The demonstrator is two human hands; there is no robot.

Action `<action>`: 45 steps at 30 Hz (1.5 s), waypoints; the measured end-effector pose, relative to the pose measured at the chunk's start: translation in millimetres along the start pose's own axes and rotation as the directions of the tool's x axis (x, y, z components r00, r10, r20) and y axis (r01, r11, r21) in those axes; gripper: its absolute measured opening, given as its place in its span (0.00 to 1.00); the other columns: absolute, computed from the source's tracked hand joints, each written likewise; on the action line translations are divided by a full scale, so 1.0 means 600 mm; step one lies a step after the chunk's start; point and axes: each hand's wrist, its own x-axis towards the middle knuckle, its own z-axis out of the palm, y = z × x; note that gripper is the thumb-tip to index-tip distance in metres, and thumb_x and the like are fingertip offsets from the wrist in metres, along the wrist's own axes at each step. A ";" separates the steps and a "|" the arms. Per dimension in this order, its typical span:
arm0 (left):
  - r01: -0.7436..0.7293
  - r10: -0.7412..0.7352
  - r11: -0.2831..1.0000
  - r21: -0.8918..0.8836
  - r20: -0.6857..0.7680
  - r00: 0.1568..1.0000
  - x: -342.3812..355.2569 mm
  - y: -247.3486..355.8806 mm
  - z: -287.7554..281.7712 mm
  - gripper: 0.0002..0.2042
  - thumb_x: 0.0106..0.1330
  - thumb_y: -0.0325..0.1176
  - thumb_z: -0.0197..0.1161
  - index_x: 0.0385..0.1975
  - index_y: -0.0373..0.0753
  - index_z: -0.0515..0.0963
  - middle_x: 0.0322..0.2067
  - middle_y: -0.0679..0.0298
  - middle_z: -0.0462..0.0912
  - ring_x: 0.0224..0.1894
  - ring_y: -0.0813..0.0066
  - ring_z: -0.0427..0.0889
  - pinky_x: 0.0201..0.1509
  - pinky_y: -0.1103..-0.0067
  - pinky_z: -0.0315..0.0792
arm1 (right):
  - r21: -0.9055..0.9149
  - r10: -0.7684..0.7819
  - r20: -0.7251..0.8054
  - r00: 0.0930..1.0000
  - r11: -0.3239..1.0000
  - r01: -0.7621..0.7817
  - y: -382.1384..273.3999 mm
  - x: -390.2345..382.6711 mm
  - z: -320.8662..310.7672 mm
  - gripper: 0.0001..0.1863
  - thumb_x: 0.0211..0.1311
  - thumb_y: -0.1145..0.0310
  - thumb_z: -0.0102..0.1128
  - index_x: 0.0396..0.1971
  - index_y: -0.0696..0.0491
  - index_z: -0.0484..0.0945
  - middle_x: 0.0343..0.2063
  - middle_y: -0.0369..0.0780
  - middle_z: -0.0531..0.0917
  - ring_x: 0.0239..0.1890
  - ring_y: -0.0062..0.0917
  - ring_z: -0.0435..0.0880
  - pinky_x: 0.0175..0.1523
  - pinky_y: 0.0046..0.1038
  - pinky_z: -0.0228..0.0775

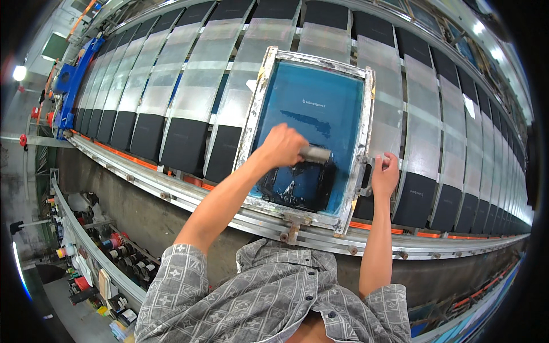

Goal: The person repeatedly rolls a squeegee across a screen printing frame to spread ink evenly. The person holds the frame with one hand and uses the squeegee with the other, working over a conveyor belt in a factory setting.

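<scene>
Squeegee (pixel 319 155) clamped tight in the left hand (pixel 282 147), jutting out rightward past the knuckles, over the nearer half of a blue screen mesh (pixel 340 108). Black ink (pixel 294 191) pooled and smeared on the mesh, just on the near side of squeegee and hand. Small white print (pixel 313 103) farther up, with a darker blue streak (pixel 309 123) between it and the squeegee. Metal screen frame (pixel 257 108) all around the mesh, well scuffed, laid across a long row of flat boards with black panels (pixel 420 194). Right hand (pixel 386 177) at the frame's right side, curled just beside a dark side handle (pixel 368 177); hard to tell from here whether closed on it or merely near.
</scene>
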 end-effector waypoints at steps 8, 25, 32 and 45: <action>-0.042 0.053 0.999 0.036 -0.428 0.902 -0.118 0.053 0.118 0.22 0.44 0.23 0.61 0.44 0.43 0.80 0.44 0.62 0.82 0.38 0.64 0.80 0.41 0.68 0.74 | 0.494 0.371 0.357 0.857 0.704 -0.510 0.024 -0.001 0.025 0.14 0.70 0.58 0.52 0.28 0.52 0.74 0.11 0.29 0.65 0.10 0.13 0.62 0.13 0.21 0.51; 0.119 -0.114 0.992 0.037 -0.126 0.986 -0.315 -0.145 -0.013 0.14 0.44 0.33 0.72 0.34 0.48 0.84 0.31 0.69 0.81 0.36 0.67 0.81 0.42 0.71 0.71 | 0.462 0.231 0.207 0.951 0.833 -0.303 -0.182 -0.134 0.225 0.14 0.66 0.61 0.57 0.29 0.58 0.76 0.18 0.34 0.73 0.21 0.17 0.68 0.28 0.27 0.61; 0.075 -0.065 0.993 -0.087 0.106 0.992 -0.253 -0.214 -0.056 0.13 0.48 0.42 0.73 0.31 0.46 0.84 0.27 0.59 0.84 0.34 0.57 0.83 0.42 0.65 0.75 | 0.290 0.181 0.107 0.978 0.935 -0.205 -0.209 -0.137 0.221 0.14 0.66 0.58 0.56 0.33 0.56 0.77 0.22 0.41 0.77 0.23 0.25 0.71 0.33 0.31 0.65; 0.005 -0.017 0.999 0.055 0.215 0.976 -0.235 -0.230 -0.025 0.10 0.47 0.41 0.73 0.25 0.46 0.82 0.23 0.61 0.83 0.30 0.60 0.82 0.47 0.65 0.71 | 0.039 0.231 0.279 0.932 0.967 -0.251 -0.240 -0.120 0.202 0.10 0.65 0.62 0.54 0.39 0.53 0.77 0.29 0.48 0.83 0.35 0.47 0.82 0.41 0.39 0.71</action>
